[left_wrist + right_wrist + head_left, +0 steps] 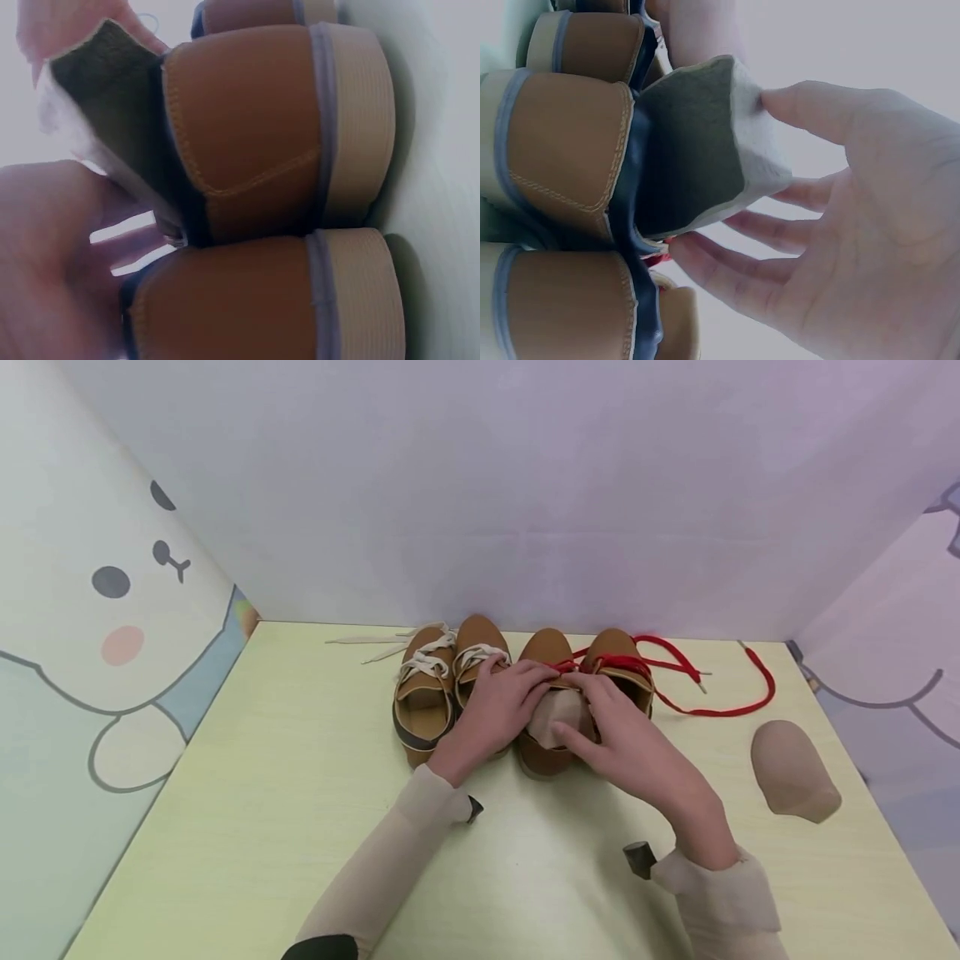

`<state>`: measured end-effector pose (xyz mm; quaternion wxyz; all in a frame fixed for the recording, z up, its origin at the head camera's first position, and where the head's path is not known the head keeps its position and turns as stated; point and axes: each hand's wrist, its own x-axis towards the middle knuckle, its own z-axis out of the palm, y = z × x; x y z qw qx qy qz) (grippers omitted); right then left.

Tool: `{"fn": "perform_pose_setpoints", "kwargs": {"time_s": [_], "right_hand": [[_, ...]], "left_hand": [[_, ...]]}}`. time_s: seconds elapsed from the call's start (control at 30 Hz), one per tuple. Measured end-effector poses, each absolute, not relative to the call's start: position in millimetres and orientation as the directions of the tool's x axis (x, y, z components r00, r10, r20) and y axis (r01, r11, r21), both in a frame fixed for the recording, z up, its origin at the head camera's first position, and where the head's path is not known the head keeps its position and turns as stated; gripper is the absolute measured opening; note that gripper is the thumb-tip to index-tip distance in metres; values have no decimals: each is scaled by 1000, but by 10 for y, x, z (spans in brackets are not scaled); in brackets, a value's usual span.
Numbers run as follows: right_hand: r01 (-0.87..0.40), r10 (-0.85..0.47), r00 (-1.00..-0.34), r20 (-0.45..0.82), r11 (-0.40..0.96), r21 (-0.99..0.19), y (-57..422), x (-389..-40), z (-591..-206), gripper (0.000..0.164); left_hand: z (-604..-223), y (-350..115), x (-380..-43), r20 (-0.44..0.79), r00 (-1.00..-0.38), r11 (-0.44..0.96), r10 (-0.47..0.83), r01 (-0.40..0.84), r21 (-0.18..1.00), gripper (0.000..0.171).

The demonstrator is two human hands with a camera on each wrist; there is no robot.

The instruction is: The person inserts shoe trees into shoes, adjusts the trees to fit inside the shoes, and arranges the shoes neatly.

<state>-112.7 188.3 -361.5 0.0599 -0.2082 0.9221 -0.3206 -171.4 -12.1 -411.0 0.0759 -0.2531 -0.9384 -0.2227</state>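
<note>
Four shoes (pixel 423 714) stand side by side near the table's (pixel 247 793) back edge, toes toward the back wall (pixel 480 485). The tabletop spreads wide to their left and in front; on the right a loose insert (pixel 795 770) lies near the side edge, apart from the trailing red laces (pixel 720 712). White laces (pixel 367 640) run left along the back edge. The right hand (pixel 633 747) pinches another insert (pixel 551 707), which juts from the mouth of the third shoe (pixel 546 762) from the left. The left hand (pixel 491 706) is at that shoe's front; whether it grips, I cannot tell. It hides much of the second shoe (pixel 478 635); the right covers the fourth's heel. Both sleeves (pixel 397 860) are cut off below.
</note>
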Motion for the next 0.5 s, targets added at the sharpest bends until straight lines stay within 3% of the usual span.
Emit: {"fn": "perform_pose_setpoints", "kwargs": {"time_s": [0.33,0.5], "right_hand": [[-345,-405,-913,45,709,-615,1894,-1101,-3680,55],[-370,-412,-908,76,703,-607,1886,-1103,-3705,50]], "left_hand": [[-4040,-268,-1647,112,-844,731,525,515,448,51],[-4052,-313,-1676,113,-827,715,551,538,446,45]]}}
